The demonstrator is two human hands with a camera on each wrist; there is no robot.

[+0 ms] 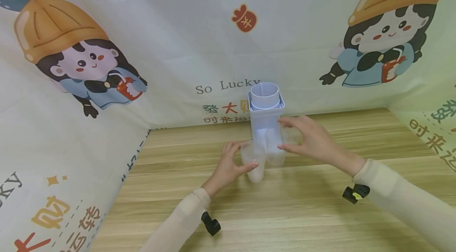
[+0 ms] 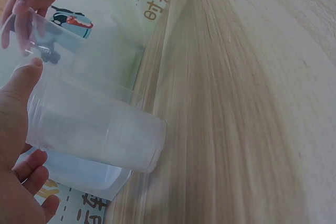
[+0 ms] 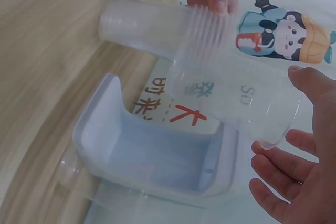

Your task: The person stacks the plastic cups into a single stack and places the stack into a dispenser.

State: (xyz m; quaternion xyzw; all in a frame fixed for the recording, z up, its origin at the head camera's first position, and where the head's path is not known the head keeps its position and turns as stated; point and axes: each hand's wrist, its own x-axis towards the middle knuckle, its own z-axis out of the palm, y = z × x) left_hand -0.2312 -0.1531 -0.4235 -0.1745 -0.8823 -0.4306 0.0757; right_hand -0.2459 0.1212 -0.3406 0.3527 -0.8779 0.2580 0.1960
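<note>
Stacked cups made of translucent glossy plastic, a holder moulded in smooth pale plastic, a tabletop surfaced in wood grain, sleeves made of matt cloth

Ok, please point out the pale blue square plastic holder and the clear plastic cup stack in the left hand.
Pale blue square plastic holder (image 1: 265, 119): head view, on its front wall.
Clear plastic cup stack (image 3: 155, 28): right wrist view, on its side wall.

Your left sleeve and right sleeve are long and cream; you wear a small black left-wrist device and a black right-wrist device bearing a yellow patch.
</note>
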